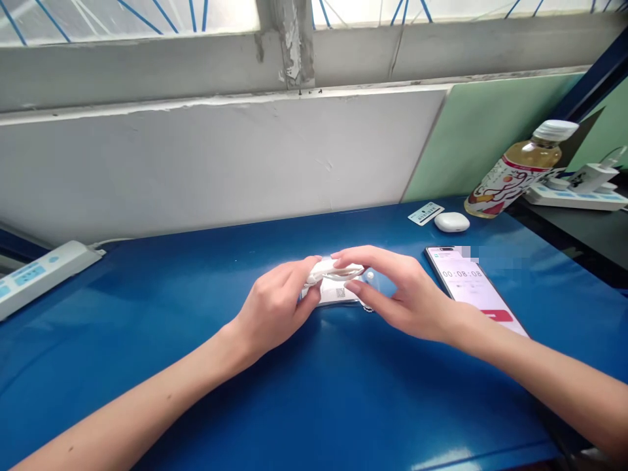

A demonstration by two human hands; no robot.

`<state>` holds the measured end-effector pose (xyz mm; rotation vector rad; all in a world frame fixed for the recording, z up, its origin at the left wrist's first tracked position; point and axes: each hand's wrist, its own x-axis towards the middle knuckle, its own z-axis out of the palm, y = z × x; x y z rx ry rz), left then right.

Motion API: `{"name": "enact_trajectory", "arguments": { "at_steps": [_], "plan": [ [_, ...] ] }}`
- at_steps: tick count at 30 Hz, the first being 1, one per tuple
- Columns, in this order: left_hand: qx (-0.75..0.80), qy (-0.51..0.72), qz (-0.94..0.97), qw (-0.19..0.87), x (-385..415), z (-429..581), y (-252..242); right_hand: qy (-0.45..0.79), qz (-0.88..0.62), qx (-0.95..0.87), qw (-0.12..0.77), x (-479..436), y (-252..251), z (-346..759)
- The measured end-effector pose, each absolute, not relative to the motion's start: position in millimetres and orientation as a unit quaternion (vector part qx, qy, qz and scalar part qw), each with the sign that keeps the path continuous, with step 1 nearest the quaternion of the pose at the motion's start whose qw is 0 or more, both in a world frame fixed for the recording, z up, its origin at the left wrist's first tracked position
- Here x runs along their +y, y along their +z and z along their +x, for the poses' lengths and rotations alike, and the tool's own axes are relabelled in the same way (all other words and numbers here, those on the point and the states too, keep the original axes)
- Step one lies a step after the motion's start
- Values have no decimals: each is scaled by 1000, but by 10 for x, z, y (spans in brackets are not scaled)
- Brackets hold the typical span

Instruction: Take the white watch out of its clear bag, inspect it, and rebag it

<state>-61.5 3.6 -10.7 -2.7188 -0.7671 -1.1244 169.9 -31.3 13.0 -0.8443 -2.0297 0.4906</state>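
Both my hands meet over the middle of a blue table (147, 307). My left hand (275, 304) is closed, its fingers pinched on one end of a small white item (333, 269), maybe a coiled cable or a pouch. My right hand (397, 291) pinches the other end between thumb and forefinger. Under it lies a small clear packet with a white label (338, 294) on the table. What exactly the white item is I cannot make out.
A phone (473, 288) showing a timer lies to the right of my right hand. Behind it are a white earbud case (451, 222), a small card (425, 213) and a tea bottle (520, 170). Power strips sit at far left (39, 275) and far right (579, 196). A white wall stands behind the table.
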Motion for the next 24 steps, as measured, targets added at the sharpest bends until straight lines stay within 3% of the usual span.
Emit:
{"name": "enact_trajectory", "arguments": {
  "at_steps": [4,13,18,24],
  "plan": [
    [-223,-353,-906,75,26,-583,-154,96,-318,-853,402,-397,16,1808],
    [-256,-245,-935,5,83,-560,-278,-20,-330,-890,314,-338,-82,2028],
    [-298,-151,-940,-72,118,-603,-314,-1,-381,-884,271,-254,-42,2176],
    [-318,-156,-930,-96,109,-602,-299,42,-424,-882,203,-234,-43,2206]
  ]
}}
